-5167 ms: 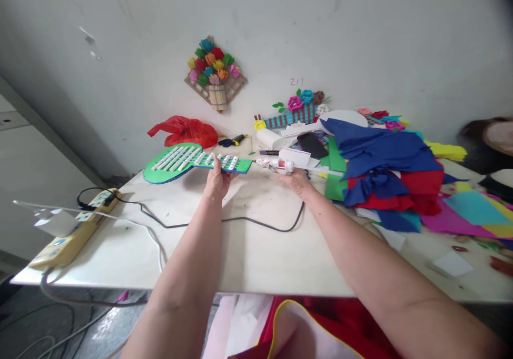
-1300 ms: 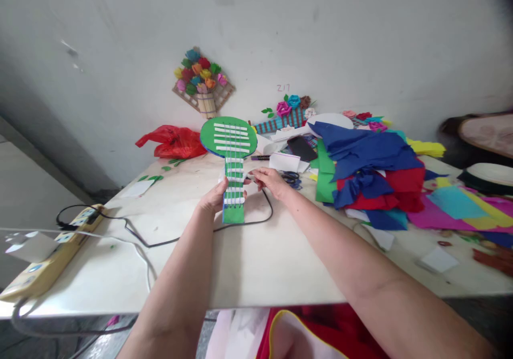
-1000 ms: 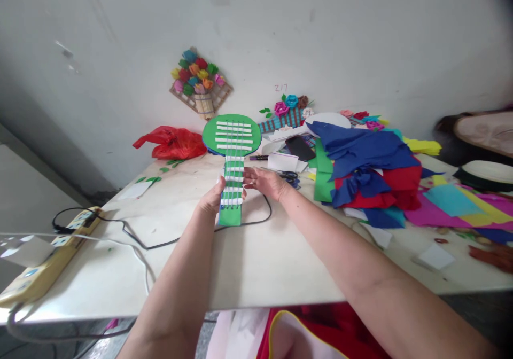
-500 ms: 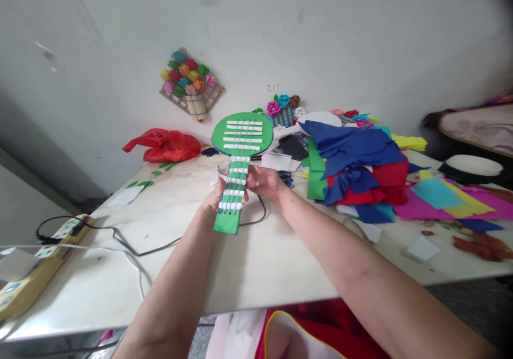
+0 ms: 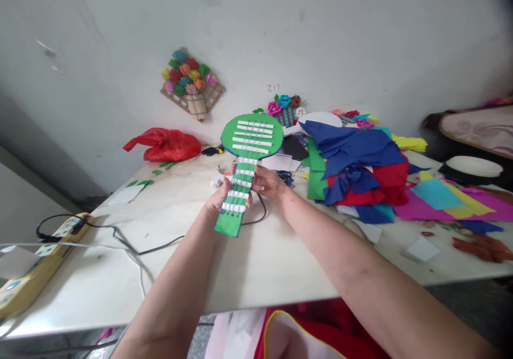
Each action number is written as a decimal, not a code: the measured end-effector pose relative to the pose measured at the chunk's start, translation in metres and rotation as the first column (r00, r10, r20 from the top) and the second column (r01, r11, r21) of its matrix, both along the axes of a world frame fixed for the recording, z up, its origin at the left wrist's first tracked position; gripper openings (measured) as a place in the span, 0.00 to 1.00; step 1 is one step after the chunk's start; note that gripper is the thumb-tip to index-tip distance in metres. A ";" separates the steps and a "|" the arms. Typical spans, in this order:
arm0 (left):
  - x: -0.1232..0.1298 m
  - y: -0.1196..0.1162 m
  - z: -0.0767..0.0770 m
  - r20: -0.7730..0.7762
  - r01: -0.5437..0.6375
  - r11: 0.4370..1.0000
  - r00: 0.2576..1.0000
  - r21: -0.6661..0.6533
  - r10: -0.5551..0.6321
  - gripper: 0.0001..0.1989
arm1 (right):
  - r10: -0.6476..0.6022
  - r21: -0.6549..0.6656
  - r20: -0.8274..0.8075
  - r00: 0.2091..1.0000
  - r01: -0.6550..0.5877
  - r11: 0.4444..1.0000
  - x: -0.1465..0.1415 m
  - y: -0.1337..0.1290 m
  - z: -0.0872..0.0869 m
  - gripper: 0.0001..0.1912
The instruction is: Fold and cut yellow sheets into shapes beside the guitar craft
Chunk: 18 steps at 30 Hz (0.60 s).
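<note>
A green paper guitar (image 5: 250, 150) with a round body, a straight neck, white strips and thin dark strings is held up above the table, its round end pointing away from me. My left hand (image 5: 221, 194) grips the neck from the left, thumb at its edge and fingers behind it. On the other side, my right hand (image 5: 269, 181) holds the neck's right edge near the body, with its fingers partly hidden behind. Just beyond my left hand lies a crumpled white scrap (image 5: 217, 177).
A red plastic bag (image 5: 166, 145) sits at the back left. Blue cloth-like sheets (image 5: 356, 148) are heaped on the right with red and green ones. A power strip (image 5: 56, 260) with cords lies along the left edge. A paper-flower piece (image 5: 192, 84) hangs on the wall.
The paper guitar's round end has swung to the right and the guitar tilts more. Both hands stay on the neck, with the right hand shifted slightly rightward.
</note>
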State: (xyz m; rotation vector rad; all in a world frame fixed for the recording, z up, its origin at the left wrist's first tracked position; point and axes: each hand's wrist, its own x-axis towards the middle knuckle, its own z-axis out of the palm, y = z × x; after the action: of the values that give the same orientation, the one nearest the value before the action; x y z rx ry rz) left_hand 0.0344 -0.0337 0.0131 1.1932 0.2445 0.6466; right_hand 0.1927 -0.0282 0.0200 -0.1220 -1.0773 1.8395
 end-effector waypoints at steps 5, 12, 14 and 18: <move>0.001 0.001 0.000 -0.056 0.047 0.998 0.997 0.042 -0.045 0.36 | -0.015 0.007 0.021 1.000 0.015 1.000 -0.001 0.000 0.000 0.17; -0.003 0.000 0.002 -0.160 0.017 1.000 0.987 0.017 -0.014 0.40 | -0.051 0.045 0.042 0.998 0.049 0.998 -0.001 0.003 -0.003 0.18; -0.005 0.004 0.000 -0.200 0.009 1.000 0.980 0.000 -0.008 0.43 | -0.076 0.035 0.066 0.995 0.074 0.997 0.000 0.006 -0.006 0.18; -0.008 0.016 -0.004 -0.178 0.029 1.000 0.984 -0.009 -0.030 0.50 | -0.115 0.023 0.087 0.990 0.113 0.993 0.000 0.011 -0.009 0.18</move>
State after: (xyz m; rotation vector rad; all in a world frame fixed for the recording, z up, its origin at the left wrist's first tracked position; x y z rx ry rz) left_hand 0.0268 -0.0181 0.0094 1.2476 0.3790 0.5130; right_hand 0.1930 -0.0177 0.0105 -0.2511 -1.1251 1.7350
